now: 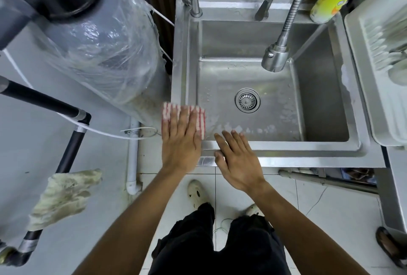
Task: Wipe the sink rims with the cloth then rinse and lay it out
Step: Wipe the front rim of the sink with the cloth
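- Head view: pressed the left hand (179, 142) flat, fingers straight and close together, on the red-and-white striped cloth (201, 121).
- Lay the cloth under those fingers on the sink (286, 150) rim at its near-left corner, with its far edge and right edge showing past the fingertips.
- Draped part of the cloth over the inner edge toward the basin; left edge blurred.
- Held the right hand (236, 160) spread and empty just beside the left hand, on or just over the near rim, fingers straight and slightly apart, tips reaching past the rim's inner edge; contact with the rim not clear.
- Kept apart from the cloth, which ended just left of the right fingertips.
- Showed a wet basin floor with droplets along the near wall and the drain strainer (247, 100) near the middle.
- Hung the flexible spray faucet (275, 57) over the far right of the basin.
- Stood a plastic-wrapped grey tank (105, 39) left of the sink, a white dish rack (378, 80) right of it.
- Hung a dirty pale rag (63, 195) on a black bar at lower left.
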Available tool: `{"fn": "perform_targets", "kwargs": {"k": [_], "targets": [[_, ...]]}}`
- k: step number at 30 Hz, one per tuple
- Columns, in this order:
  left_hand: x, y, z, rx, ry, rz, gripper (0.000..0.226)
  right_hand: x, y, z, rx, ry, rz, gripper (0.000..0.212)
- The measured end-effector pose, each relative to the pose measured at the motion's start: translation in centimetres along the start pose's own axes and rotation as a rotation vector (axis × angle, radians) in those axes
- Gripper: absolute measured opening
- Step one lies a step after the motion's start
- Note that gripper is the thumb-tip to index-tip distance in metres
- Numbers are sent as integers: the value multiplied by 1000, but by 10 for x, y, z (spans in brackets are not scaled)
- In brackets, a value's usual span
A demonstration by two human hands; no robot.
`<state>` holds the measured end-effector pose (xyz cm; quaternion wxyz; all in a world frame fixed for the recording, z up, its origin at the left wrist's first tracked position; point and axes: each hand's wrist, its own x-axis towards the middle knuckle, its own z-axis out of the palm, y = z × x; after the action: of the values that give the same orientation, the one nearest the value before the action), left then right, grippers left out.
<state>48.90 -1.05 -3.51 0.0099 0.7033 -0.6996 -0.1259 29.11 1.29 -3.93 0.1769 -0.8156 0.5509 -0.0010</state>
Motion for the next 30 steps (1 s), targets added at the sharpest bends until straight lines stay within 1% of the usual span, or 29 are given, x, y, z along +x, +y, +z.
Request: {"fn": "perform_targets", "kwargs": {"k": [2,4,6,8,10,14,16,18,22,24,27,30], "targets": [[-35,3,4,-53,-45,-43,62,1,2,-1,-2,8,-12,56],[-32,3,3,-107,-115,-100,63,2,3,-1,2,35,-25,52],[-2,2,-2,-130,-112,-132,63,4,1,0,8,67,-27,49],[40,-1,-8,-76,-32,-92,61,5,-1,1,8,95,-15,48],[86,-9,-13,-35,-2,-77,60,5,-4,0,8,105,-2,49],[176,-15,-31,6,-24,-62,64,6,-3,-1,10,91,-16,48],[204,-16,-39,18,-23,-56,64,10,0,0,44,107,-40,44],[201,-15,-37,26,5,-57,64,15,3,0,60,109,-74,41],[106,4,-20,-24,0,-81,61,23,14,-3,80,143,-173,35],[85,3,-19,-63,20,-92,60,28,20,-1,85,130,-220,36],[129,-6,-25,-82,55,-103,57,29,24,5,82,74,-239,44],[200,-8,-32,-29,37,-140,57,27,23,5,92,80,-236,47]]}}
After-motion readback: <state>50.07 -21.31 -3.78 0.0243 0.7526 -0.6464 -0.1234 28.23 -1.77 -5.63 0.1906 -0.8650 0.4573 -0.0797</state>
